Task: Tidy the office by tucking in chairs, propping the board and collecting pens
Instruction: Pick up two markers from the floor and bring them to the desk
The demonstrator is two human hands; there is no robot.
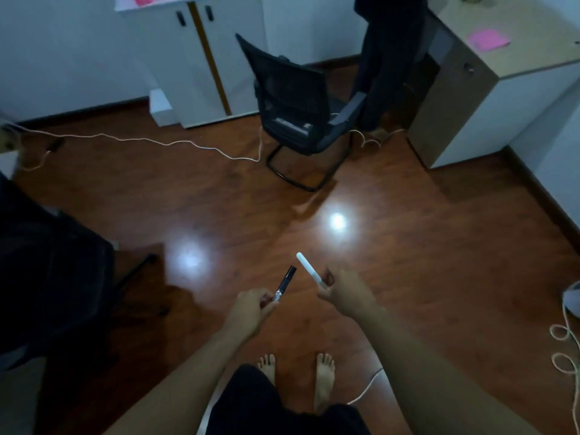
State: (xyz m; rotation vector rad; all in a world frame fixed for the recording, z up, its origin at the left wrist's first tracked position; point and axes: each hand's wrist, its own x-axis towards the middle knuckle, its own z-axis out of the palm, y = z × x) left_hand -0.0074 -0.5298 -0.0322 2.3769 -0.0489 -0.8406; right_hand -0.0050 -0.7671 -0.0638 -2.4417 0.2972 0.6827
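Both hands are closed, each around a pen, held out above the wooden floor (408,246). Left hand (251,307) pinches a black pen (285,282) near its lower end; right hand (346,291) grips a white pen (309,270) angled up and to the left. Their tips are near but apart. Beyond, a black chair (298,111) stands beside the desk surface (502,62).
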